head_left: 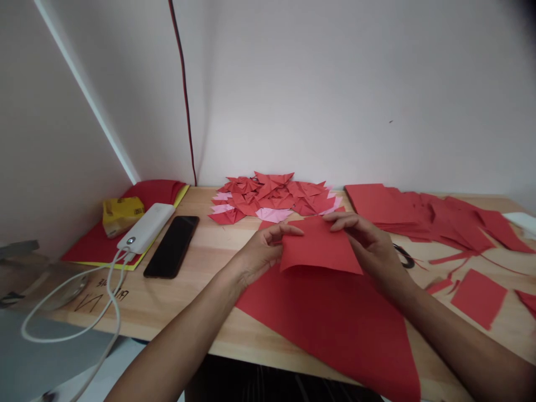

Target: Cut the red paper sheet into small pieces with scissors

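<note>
Between my hands is a small piece of red paper (320, 245), raised a little with its near edge curving up. My left hand (270, 248) grips its left edge, thumb beneath and fingers on top. At the far right corner, my right hand (364, 234) pinches the paper between thumb and fingers. Beneath it lies a large red sheet (335, 324), whose near corner hangs past the table's front edge. Behind my hands is a heap of folded red and pink paper shapes (272, 198).
On the right lie a pile of red paper pieces (389, 206), thin offcuts, a loose red square (480, 298) and a partly hidden black scissor handle (404, 255). On the left are a black phone (172, 247), a white power bank with cable (148, 228) and a yellow packet (123, 215) on red sheets.
</note>
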A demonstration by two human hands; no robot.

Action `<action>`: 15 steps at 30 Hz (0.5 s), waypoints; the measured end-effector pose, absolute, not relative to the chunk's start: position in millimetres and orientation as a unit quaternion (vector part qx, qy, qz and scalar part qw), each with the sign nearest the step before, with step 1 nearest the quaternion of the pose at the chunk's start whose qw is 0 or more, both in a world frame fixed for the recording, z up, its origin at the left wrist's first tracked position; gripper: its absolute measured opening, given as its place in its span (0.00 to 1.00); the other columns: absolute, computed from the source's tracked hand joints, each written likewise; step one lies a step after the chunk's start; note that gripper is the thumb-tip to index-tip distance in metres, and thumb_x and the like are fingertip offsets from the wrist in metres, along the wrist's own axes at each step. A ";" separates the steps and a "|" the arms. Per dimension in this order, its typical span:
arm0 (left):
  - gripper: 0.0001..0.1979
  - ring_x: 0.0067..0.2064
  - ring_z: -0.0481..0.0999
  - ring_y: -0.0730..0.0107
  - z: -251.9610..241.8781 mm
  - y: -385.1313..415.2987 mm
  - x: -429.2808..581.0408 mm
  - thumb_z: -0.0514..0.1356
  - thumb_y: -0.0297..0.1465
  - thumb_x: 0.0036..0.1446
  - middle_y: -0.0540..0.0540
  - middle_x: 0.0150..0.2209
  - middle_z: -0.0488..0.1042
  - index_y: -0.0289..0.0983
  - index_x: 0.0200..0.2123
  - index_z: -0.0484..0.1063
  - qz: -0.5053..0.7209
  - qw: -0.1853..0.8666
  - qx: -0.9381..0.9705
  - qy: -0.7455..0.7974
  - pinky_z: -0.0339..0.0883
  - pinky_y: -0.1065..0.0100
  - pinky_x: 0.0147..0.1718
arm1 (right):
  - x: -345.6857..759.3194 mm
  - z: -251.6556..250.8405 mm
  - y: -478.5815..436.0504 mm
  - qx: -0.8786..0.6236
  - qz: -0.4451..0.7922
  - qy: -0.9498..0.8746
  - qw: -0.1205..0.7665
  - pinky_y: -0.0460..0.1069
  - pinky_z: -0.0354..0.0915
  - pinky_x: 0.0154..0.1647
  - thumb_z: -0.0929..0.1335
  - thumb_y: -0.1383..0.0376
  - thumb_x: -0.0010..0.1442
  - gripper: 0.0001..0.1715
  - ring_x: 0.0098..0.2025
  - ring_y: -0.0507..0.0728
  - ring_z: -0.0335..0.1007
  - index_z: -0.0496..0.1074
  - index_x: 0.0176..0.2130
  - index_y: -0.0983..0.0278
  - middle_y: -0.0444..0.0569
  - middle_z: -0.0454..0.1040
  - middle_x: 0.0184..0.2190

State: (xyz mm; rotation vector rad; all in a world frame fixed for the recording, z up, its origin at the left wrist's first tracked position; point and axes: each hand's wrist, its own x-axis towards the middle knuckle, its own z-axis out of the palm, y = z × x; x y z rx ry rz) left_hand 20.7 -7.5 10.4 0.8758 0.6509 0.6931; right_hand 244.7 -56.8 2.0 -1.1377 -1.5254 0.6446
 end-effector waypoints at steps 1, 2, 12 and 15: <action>0.15 0.40 0.78 0.66 10.9 -8.1 20.8 0.68 0.20 0.43 0.43 0.41 0.78 0.37 0.37 0.79 0.318 0.800 0.406 0.308 0.70 0.66 0.42 | 245.2 1.5 -56.4 -0.476 0.270 -0.648 0.530 0.54 0.63 0.56 0.65 0.62 0.65 0.05 0.56 0.59 0.67 0.72 0.38 0.56 0.50 0.73 0.49; 0.14 0.39 0.78 0.66 11.3 -8.7 20.7 0.68 0.21 0.43 0.43 0.40 0.79 0.37 0.37 0.80 0.314 0.798 0.406 0.315 0.70 0.66 0.41 | 245.8 0.9 -55.9 -0.475 0.270 -0.655 0.522 0.54 0.63 0.56 0.65 0.62 0.65 0.05 0.56 0.59 0.67 0.72 0.38 0.56 0.50 0.72 0.50; 0.09 0.35 0.78 0.70 11.5 2.6 14.3 0.67 0.23 0.43 0.46 0.35 0.80 0.36 0.32 0.82 0.454 0.704 0.427 0.341 0.71 0.68 0.40 | 258.1 14.8 -49.7 -0.592 0.168 -0.626 0.479 0.55 0.66 0.49 0.65 0.56 0.64 0.11 0.49 0.61 0.72 0.71 0.45 0.56 0.50 0.75 0.47; 0.10 0.33 0.79 0.69 11.3 5.2 13.2 0.65 0.21 0.44 0.46 0.34 0.80 0.36 0.32 0.81 0.458 0.699 0.410 0.365 0.71 0.66 0.39 | 276.1 20.2 -46.2 -0.658 0.131 -0.612 0.417 0.53 0.68 0.37 0.66 0.52 0.61 0.14 0.37 0.60 0.75 0.73 0.42 0.57 0.49 0.78 0.39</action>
